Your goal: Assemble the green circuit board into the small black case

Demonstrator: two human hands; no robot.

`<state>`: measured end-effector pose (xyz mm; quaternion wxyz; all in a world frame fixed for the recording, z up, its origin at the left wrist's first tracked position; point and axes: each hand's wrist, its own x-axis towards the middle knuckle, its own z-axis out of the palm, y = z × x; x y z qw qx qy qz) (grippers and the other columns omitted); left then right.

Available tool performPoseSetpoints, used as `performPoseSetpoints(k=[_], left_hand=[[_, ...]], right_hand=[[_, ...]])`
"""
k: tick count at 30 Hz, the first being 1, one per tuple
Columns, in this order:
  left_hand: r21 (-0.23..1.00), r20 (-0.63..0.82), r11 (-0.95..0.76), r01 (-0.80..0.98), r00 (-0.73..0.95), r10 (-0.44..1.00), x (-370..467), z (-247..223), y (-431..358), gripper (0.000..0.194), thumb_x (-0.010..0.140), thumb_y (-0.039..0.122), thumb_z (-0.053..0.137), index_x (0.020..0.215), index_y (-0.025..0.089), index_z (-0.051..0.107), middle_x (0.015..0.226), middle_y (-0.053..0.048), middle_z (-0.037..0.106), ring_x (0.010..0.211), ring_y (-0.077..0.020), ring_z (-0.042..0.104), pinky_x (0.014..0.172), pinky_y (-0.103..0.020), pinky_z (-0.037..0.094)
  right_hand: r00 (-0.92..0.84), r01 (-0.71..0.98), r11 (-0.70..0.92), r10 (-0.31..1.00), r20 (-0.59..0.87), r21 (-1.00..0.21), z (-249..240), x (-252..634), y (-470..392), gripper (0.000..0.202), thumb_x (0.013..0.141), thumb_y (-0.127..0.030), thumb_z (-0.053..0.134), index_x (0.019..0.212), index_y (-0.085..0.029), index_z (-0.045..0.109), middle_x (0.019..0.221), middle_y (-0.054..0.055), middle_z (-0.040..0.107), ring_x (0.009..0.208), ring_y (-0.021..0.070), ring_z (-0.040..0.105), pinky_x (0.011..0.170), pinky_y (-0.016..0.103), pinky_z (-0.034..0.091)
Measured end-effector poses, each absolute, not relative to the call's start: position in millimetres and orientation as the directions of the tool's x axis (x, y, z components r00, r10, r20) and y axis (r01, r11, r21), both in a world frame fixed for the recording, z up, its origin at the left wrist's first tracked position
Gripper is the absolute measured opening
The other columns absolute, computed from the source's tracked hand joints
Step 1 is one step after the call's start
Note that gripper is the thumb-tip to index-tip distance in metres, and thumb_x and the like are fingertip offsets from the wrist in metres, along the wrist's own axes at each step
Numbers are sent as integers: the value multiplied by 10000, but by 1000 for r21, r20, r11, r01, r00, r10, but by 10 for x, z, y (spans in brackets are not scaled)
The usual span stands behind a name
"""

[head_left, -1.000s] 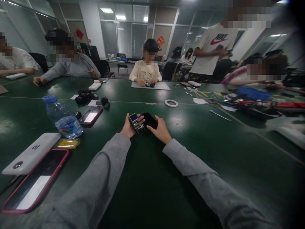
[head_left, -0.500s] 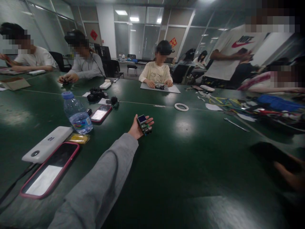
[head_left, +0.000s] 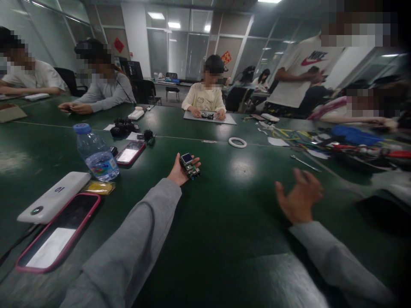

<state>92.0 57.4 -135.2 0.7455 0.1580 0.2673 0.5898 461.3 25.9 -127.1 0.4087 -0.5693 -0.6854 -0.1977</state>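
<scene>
The big green bench [head_left: 231, 218] fills most of the view. Across it, past the water bottle [head_left: 100, 152] and off to the right, sits a person in a cream top [head_left: 206, 95]. A messy heap of wires [head_left: 321, 143] lies far to the right of the bottle. The bottle has a blue cap and some water inside. The right hand [head_left: 301, 197] is well to the right of the bottle, its fingers spread wide. A black thing [head_left: 385, 214] lies farther right of the bottle, too blurry for me to say what it is. The left hand [head_left: 180, 172] is closer, also on the bottle's right. A white power bank [head_left: 56, 194] and a pink-edged phone [head_left: 59, 237] lie side by side, in front of the bottle and to its left. A white ring of tape [head_left: 237, 143] is to the right of the bottle and farther back. The little circuit board [head_left: 190, 166], also right of the bottle, sits on the left palm, thumb along one edge, fingertips poking out past the other.
</scene>
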Motion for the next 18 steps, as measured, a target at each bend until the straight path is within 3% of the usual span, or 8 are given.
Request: performPoseSetpoints(k=[2,5,7,12,15,18], left_hand=[[542,-220,257,-800,161,962,918,-1368,589,604,862,629,344,1132,147,586,1159,-122,645,1048,-247,616,875,-388,478],[518,-226,260,-815,162,960,910,-1381,601,629,865,636,316,1142,135,576,1129,-132,653,1015,-244,626,880,-388,477],[499,-208,272,-822,191,959,898,-1372,588,641,872,629,301,1183,129,556,1118,-138,653,1016,-242,624,900,-389,470],[484,-211,273,-831,192,958,891,-1259,499,681,867,644,279,1214,119,539,1083,-158,656,1045,-273,608,940,-422,449],[486,-150,288,-825,246,958,947,-1143,453,680,876,631,268,1194,93,536,1057,-168,654,1052,-276,599,956,-418,433],[535,-87,321,-782,328,941,1032,-1037,420,623,861,625,351,1201,134,530,1076,-139,644,1067,-254,587,962,-385,422]], right_hand=[[-228,896,429,663,713,-112,-1305,3918,200,561,922,-452,397,1425,-216,318,1427,171,291,1316,368,291,1000,592,297],[-574,694,720,565,593,-15,-1325,2787,71,458,943,-237,352,1401,-233,358,1455,103,308,1334,266,303,1062,478,296],[-670,596,803,503,546,-7,-1318,2268,44,499,934,-158,318,1426,-237,317,1466,69,320,1350,231,282,1097,447,256],[-582,633,758,598,551,-154,-1363,2066,344,531,940,-326,402,1442,-207,275,1485,76,290,1355,289,250,1091,510,257],[-471,617,714,671,572,-330,-1434,2258,597,597,902,-379,469,1426,-165,281,1453,134,314,1310,288,331,1031,494,360],[-257,552,630,752,607,-546,-1484,2380,797,576,847,-376,533,1338,-111,394,1309,176,459,1211,269,451,1006,461,401]])
